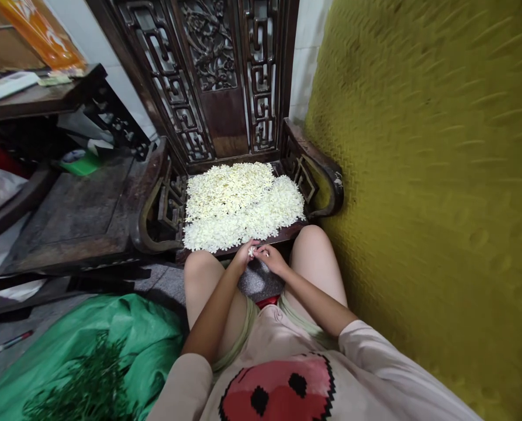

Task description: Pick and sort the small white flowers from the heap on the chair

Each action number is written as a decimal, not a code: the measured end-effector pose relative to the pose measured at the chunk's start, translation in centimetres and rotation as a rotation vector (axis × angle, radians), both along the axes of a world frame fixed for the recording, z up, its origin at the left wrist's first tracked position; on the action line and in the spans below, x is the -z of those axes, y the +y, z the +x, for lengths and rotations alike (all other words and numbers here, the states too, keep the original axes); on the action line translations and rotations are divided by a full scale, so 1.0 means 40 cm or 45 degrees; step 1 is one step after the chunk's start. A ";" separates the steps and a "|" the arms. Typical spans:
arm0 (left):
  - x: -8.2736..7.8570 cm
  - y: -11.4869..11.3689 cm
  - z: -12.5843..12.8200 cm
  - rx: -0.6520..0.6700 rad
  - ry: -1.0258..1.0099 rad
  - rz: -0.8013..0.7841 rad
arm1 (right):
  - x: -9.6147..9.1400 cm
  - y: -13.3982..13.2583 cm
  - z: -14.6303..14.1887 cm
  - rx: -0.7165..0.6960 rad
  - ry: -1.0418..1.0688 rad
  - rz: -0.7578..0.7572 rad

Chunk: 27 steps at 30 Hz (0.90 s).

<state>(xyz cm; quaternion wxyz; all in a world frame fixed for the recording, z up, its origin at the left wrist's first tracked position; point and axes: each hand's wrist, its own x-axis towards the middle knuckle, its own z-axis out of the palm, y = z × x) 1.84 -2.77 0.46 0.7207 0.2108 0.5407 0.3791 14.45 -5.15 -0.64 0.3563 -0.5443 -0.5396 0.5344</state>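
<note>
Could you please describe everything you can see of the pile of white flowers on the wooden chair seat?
The pile of white flowers is a broad, loose heap of small cream-white blossoms, spread fairly flat over most of the dark carved chair seat. It reaches from the chair's back to near the front edge, between the two armrests. Single blossoms are too small to make out. At its front edge the left hand and right hand meet, pinching a small white bit between them.

Clearance, chair seat: front edge open between 2 knees. Flower pile point(242, 204) covers nearly the whole seat; bare wood strip only at front. Carved armrests point(317, 175) wall both sides, carved backrest point(217, 70) behind. Yellow wall point(427, 175) close on right. Green sheet point(124, 339) on floor at left.
</note>
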 end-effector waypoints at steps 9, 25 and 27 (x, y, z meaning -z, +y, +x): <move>-0.001 -0.017 0.008 -0.044 0.340 0.188 | 0.004 0.036 -0.019 -0.036 -0.007 -0.094; -0.008 -0.006 -0.001 -0.183 0.455 0.399 | 0.004 0.050 -0.003 0.228 -0.043 0.051; -0.006 -0.004 -0.005 -0.156 0.476 0.456 | -0.003 0.049 -0.003 0.228 -0.051 0.069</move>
